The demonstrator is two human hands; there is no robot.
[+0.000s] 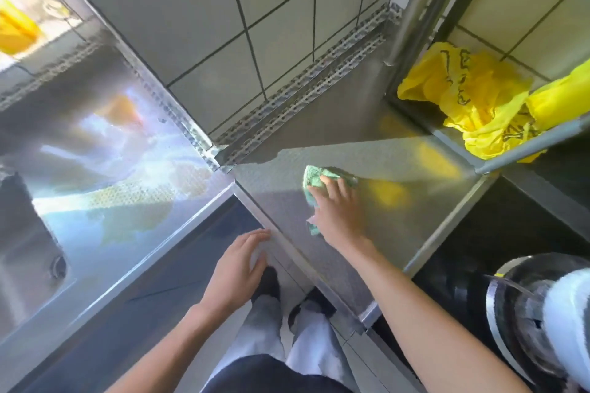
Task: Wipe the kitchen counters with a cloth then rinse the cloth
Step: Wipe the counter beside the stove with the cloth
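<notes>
A right hand (335, 210) presses a crumpled green cloth (314, 187) flat-fingered on the dimpled steel counter (399, 217); the left hand (238, 268), fingers relaxed, rests empty on its near edge.

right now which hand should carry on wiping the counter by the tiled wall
Right. The right hand already presses the green cloth flat on the steel counter; the left hand only rests at the counter's edge.

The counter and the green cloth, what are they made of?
The counter looks like stainless steel: grey, shiny, mirroring yellow and daylight. The green cloth under the right hand looks like soft woven fabric, maybe microfibre; it crumples and seems fuzzy.
</notes>
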